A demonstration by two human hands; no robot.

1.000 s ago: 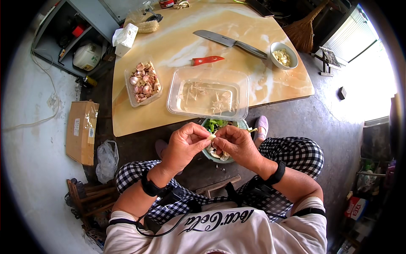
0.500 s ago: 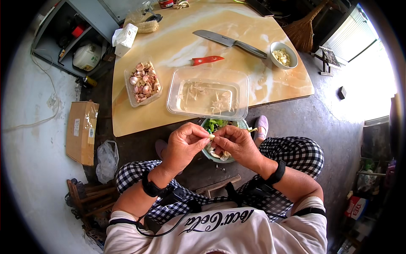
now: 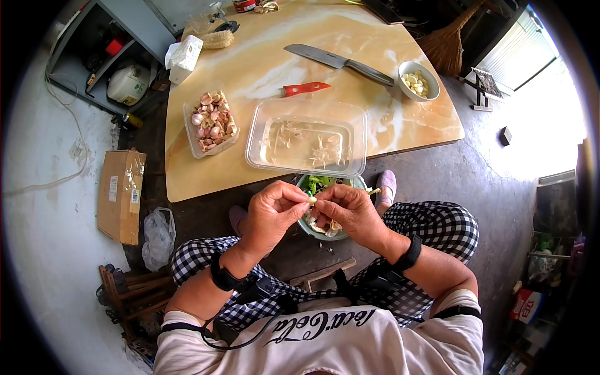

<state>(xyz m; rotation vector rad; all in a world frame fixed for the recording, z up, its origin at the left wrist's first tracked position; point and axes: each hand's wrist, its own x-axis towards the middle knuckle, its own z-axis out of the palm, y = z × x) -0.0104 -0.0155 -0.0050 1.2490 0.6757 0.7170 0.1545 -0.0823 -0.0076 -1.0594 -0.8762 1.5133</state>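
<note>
A pale garlic clove [image 3: 312, 200] is pinched between the fingertips of my left hand [image 3: 275, 207] and my right hand [image 3: 349, 211]. Both hands are closed on it, above a basin [image 3: 359, 182] on the floor that contains green leaves and pale scraps. Just beyond my hands, a clear plastic tray [image 3: 251, 140] with thin skins in it rests at the table's near edge. To its left is a clear tub of unpeeled garlic cloves [image 3: 214, 122]. Peeled cloves [image 3: 416, 84] lie in a white bowl [image 3: 405, 70] at the table's right.
On the marbled table [image 3: 219, 178] lie a large kitchen knife [image 3: 340, 62] and a red-handled or red-sheathed small knife [image 3: 306, 89]. A tissue pack [image 3: 184, 58] and a corn cob [image 3: 217, 40] sit far left. A cardboard box [image 3: 121, 197] and plastic bag [image 3: 159, 239] are on the floor at left.
</note>
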